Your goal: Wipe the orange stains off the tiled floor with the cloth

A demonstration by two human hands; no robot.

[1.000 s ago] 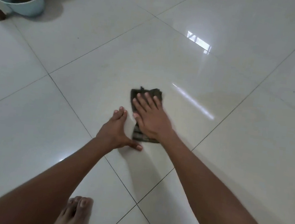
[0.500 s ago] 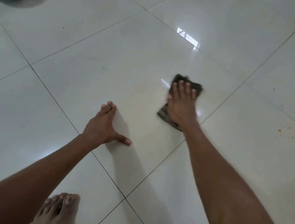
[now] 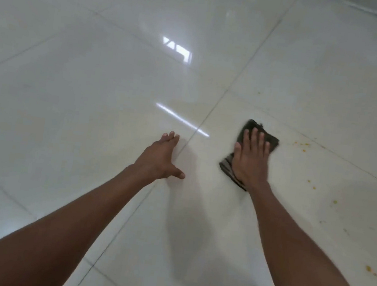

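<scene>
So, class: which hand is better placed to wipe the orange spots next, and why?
The right hand: it presses flat on the cloth, beside the orange stains. The left hand rests on bare floor, farther away.

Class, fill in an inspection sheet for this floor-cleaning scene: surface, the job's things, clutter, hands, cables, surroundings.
Surface: glossy pale tiled floor with thin grout lines and window glare.
Job's things: dark cloth flat on the floor; orange stains just right of it, apart from it; more specks nearer the person on the right.
Clutter: nothing seen.
Hands: right hand presses flat on the cloth, fingers straight; left hand rests spread on the bare tile.
Cables: thin curved white line at top right, possibly a cord; cannot tell.
Surroundings: nothing seen beyond the floor.
</scene>
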